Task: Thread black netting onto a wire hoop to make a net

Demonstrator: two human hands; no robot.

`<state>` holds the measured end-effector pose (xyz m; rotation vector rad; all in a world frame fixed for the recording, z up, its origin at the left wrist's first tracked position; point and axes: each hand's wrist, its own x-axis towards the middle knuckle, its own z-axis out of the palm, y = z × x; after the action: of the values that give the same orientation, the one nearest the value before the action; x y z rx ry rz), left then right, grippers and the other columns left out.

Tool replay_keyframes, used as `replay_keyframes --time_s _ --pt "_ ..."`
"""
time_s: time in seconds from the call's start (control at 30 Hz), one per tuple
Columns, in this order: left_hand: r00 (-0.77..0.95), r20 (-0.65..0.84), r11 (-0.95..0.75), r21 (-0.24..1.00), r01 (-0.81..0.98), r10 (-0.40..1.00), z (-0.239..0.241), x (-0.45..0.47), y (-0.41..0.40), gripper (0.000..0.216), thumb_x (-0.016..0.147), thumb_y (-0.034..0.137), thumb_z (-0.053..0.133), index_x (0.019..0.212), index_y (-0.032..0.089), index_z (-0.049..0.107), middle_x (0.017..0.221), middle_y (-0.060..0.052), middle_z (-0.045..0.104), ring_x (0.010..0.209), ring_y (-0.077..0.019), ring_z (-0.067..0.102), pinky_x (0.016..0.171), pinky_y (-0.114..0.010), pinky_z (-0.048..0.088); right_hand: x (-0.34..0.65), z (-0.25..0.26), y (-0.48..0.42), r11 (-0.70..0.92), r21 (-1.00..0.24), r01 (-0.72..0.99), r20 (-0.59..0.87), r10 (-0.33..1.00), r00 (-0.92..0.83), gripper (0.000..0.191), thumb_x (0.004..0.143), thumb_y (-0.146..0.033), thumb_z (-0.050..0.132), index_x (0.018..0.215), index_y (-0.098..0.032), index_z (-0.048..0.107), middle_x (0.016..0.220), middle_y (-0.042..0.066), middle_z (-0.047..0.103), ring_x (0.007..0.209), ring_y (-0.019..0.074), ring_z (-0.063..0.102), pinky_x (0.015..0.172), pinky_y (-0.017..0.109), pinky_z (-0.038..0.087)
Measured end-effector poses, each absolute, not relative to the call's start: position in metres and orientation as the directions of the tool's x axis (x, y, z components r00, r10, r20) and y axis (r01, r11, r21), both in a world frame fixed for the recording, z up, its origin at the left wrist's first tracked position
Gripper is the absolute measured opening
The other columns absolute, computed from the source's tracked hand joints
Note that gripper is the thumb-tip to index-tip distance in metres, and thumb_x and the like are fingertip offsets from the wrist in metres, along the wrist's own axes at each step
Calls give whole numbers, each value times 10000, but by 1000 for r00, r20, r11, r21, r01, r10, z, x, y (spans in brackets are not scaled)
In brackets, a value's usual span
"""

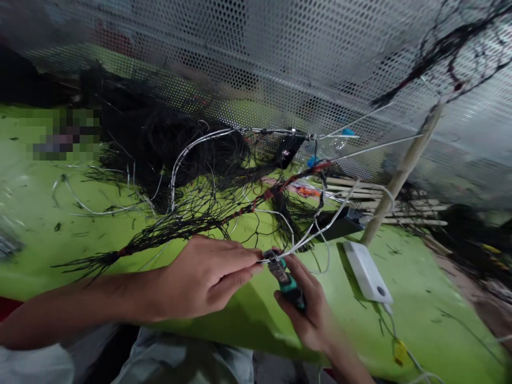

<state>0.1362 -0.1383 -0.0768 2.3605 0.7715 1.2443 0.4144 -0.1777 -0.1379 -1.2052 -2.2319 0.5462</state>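
Observation:
Pinched between the fingertips of my left hand (216,274) are the ends of light metal wires (298,245). My right hand (310,309) is closed around pliers (285,280) with green-and-black handles. The pliers' jaws meet the wires just beside my left fingertips; whether they are fully closed on them I cannot tell. Behind my hands stretches a length of black netting (192,226), bound with red thread and gathered to a loose frayed end on the left. A curved wire frame (188,154) rises behind it.
A large heap of black net (132,122) lies at the back left on the green tabletop (428,309). A wooden stick (404,170) slants up at right, beside a white box (368,272) with a cable. Perforated metal sheet (280,64) stands behind. Pale sticks (416,205) lie at right.

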Motion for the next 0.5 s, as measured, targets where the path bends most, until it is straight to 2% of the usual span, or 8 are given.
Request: replay_keyframes --time_s 0.13,0.3,0.4,0.5 --pt "460 629 -777 554 300 627 -79 132 -134 248 1060 176 506 841 162 622 642 33 609 556 -81 572 535 -215 387 411 -137 -169 523 -555 648 262 848 -460 793 875 -113 582 1601 -329 350 1449 102 618 1314 305 637 1039 425 580" --pt "418 646 -768 508 390 639 -97 126 -126 217 1060 184 516 874 162 625 659 31 632 549 -82 564 533 -227 386 400 -141 -153 501 -534 681 200 857 -474 722 827 -111 567 1522 -254 434 1357 136 669 1147 302 725 929 399 611" --pt "381 661 -749 451 485 646 -117 122 -119 183 1062 190 513 928 165 635 677 27 661 546 -90 579 529 -241 394 391 -149 -144 481 -530 699 177 868 -463 654 795 -104 546 1438 -213 500 1219 132 729 991 284 762 848 379 617" --pt "342 676 -717 406 567 653 -136 118 -110 128 1056 191 525 1021 165 645 741 12 725 591 -104 639 553 -243 439 383 -157 -136 408 -544 733 85 896 -435 644 775 -94 537 1411 -187 508 1089 112 758 831 259 760 760 361 609"
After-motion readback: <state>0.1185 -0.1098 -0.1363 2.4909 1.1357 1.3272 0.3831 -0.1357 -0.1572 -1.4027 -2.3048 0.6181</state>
